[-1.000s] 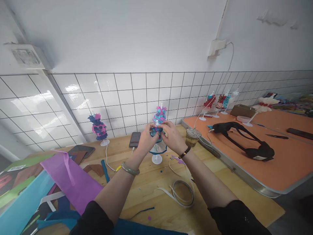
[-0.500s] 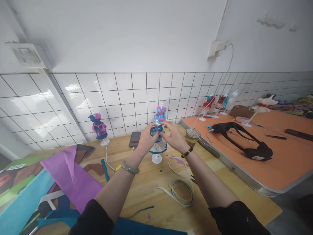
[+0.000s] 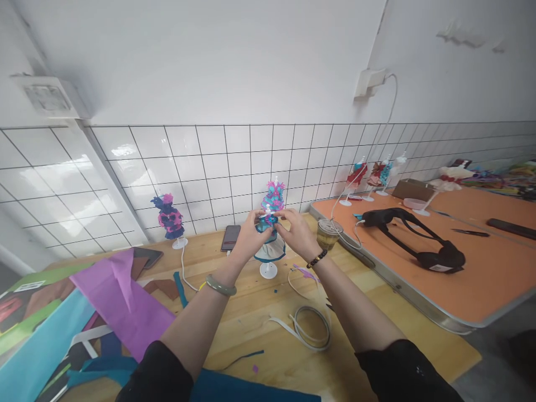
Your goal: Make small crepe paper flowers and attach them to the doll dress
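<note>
A small dress form in a teal and white dress (image 3: 271, 251) stands upright on a round white base on the wooden table. My left hand (image 3: 251, 233) pinches the teal cloth at its upper left side. From the right, my right hand (image 3: 294, 230) closes its fingers on the upper right of the same dress. My fingers partly hide the bodice. Right behind it is another form in a pink and turquoise ruffled dress (image 3: 273, 195).
Purple cloth (image 3: 121, 296) and other fabrics lie left. A phone (image 3: 231, 237), a lidded cup (image 3: 329, 232) and coiled white tape (image 3: 312, 329) surround the form. A black strap-like device (image 3: 444, 257) rests on the orange table (image 3: 469, 296).
Both hands stay at the dress, with only slight shifts of the fingers. The left hand and wrist sit a little further left.
</note>
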The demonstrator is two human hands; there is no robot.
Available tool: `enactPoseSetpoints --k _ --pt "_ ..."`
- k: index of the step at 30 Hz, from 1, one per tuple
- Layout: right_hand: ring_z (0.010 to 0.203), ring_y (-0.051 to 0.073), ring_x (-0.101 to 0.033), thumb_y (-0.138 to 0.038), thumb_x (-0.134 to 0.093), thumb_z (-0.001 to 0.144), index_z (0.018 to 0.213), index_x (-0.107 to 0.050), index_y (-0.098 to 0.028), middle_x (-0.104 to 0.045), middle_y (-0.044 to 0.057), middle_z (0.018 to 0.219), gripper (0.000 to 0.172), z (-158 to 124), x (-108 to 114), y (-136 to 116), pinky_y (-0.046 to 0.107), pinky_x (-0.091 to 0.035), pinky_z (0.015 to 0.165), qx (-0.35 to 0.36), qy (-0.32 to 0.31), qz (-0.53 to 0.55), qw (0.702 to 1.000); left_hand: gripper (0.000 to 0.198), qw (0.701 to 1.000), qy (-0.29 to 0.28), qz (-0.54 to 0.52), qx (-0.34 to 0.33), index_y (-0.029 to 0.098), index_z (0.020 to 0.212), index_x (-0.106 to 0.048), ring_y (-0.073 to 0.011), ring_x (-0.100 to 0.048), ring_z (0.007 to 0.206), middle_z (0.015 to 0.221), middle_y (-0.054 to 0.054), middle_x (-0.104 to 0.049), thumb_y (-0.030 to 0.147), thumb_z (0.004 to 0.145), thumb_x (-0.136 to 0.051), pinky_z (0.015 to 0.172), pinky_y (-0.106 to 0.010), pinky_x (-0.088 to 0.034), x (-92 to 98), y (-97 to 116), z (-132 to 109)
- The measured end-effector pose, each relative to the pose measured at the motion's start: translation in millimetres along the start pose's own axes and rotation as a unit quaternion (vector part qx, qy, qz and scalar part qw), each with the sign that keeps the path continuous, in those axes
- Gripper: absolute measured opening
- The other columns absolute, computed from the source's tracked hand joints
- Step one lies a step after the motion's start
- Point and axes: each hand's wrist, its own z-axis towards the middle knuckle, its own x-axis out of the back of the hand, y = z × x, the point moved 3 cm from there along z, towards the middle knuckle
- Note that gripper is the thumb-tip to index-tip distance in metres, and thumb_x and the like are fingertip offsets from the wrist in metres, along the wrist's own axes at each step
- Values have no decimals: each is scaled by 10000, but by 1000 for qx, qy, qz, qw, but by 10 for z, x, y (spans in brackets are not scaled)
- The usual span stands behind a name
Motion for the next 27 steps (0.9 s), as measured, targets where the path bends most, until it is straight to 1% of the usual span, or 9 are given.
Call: enactPoseSetpoints --k 5,8,12,20,23,27 --pt "862 174 -537 -196 -532 742 991 -575 -213 -579 50 943 253 -15 36 -38 341 -446 777 -4 -9 23 1000 411 997 -15 -74 24 201 1047 -466 -157 -521 1001 1095 -73 -548 190 662 -611 861 -303 -396 -5 -59 4" --pt "899 179 -533 -213 -515 771 963 -598 -218 -575 54 948 210 -5 62 -81 343 -440 802 5 6 23 1000 406 997 -15 -77 26 201 1050 -480 -164 -520 1009 1108 -76 -545 201 666 -611 869 -314 -396 1 -67 0" --pt "938 195 -524 -221 -481 804 869 -643 -218 -562 66 956 174 22 56 -101 364 -428 826 16 31 -5 999 414 996 -15 -80 32 200 1052 -498 -166 -532 993 1097 -73 -558 189 655 -615 866 -324 -403 7 -80 0" --pt "955 207 -518 -205 -504 788 843 -659 -205 -564 76 986 164 42 -27 -67 379 -419 839 20 22 -54 998 393 997 -19 -72 23 197 1037 -497 -170 -523 1021 1126 -71 -545 191 660 -608 885 -334 -393 26 -121 15" --pt "956 196 -520 -198 -515 778 833 -669 -204 -565 70 976 163 46 -27 -61 365 -421 846 15 23 -30 999 381 996 -20 -80 16 189 1019 -501 -170 -520 1025 1108 -68 -550 183 655 -612 891 -338 -389 31 -113 18" --pt "932 173 -539 -216 -518 782 845 -682 -219 -578 54 944 176 45 -34 -20 336 -442 825 -22 14 51 998 386 992 -31 -117 33 185 1015 -491 -167 -532 986 1085 -68 -549 179 651 -616 830 -316 -430 29 -104 12"
